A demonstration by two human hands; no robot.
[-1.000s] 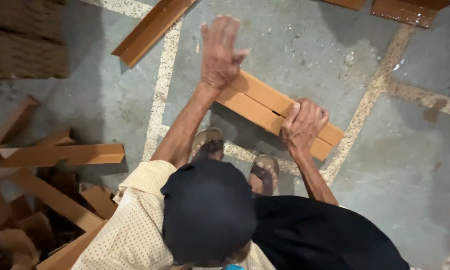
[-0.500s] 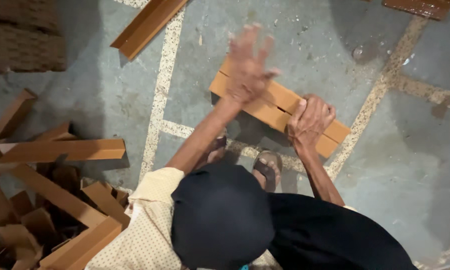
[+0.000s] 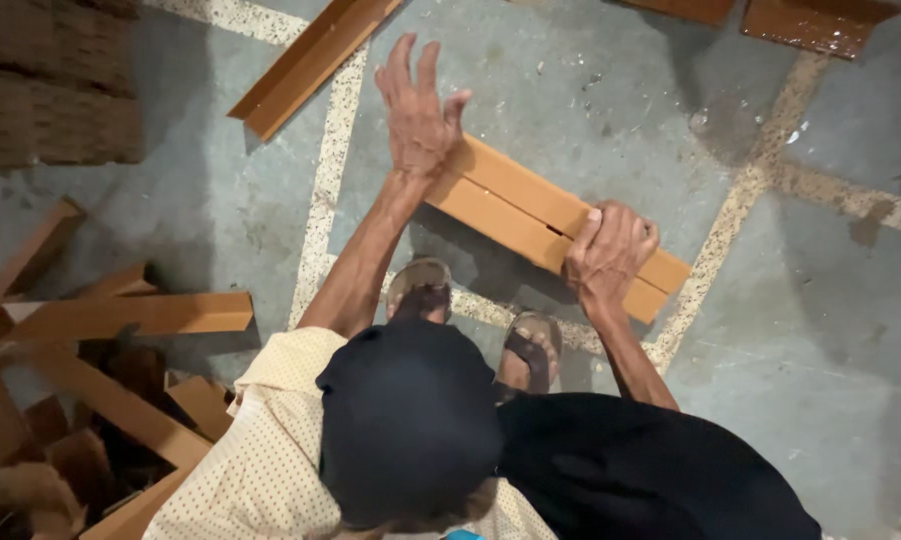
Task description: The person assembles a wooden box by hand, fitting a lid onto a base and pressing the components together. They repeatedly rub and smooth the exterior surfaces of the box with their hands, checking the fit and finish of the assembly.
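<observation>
- Wooden planks, two stacked and lying on the floor, are running their long axis from below the left hand down toward the right hand.
- Right hand is gripping the planks' near end, fingers curled over the top.
- Left hand is hovering with fingers spread wide above the far end, holding nothing.

Left hand raised, fingers spread; right hand curled, pressing down.
</observation>
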